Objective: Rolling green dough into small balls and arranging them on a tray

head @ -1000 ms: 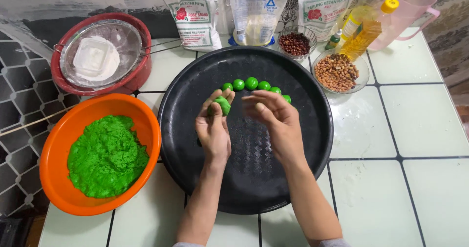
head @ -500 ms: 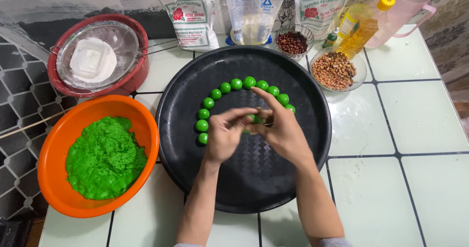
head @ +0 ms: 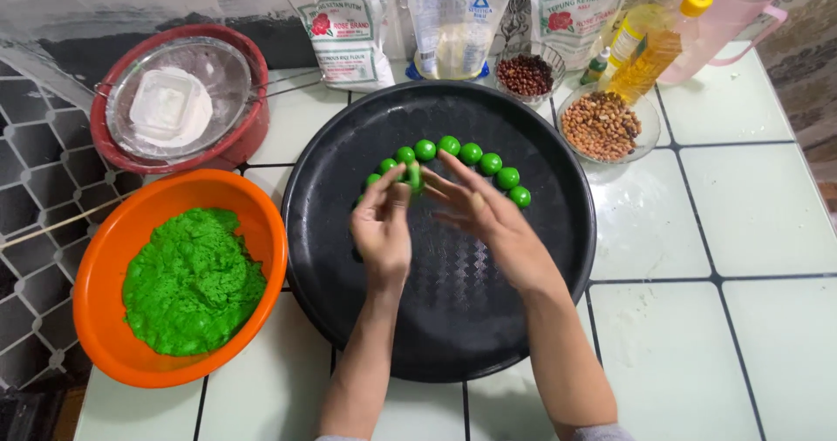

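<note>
While pinched at the fingertips of the left hand (head: 382, 230), a small green dough ball (head: 413, 178) held just above the black round tray (head: 349, 319), fingers closed on it. Right hand (head: 485, 223) alongside, fingers spread and flat, tips close to the same ball, holding nothing; whether touching it, cannot tell. Just beyond both hands, an arc of finished green balls (head: 471, 153) lying on the tray's far half, each one close beside the next. Left of the tray and touching its rim, an orange bowl (head: 105, 267) filled with a mound of bright green dough (head: 192, 280). Behind that, a red basin (head: 244, 136) carrying a metal sieve (head: 222, 71) with a white block inside (head: 170, 105). At the far edge of the white tiled worktop (head: 767, 206), three flour bags (head: 344, 31) upright. Right of these, a small glass bowl of dark red beans (head: 525, 73), a larger glass bowl of peanuts (head: 602, 125), a bottle of yellow oil (head: 649, 53) leaning, and a pink jug (head: 737, 14) in the corner.
</note>
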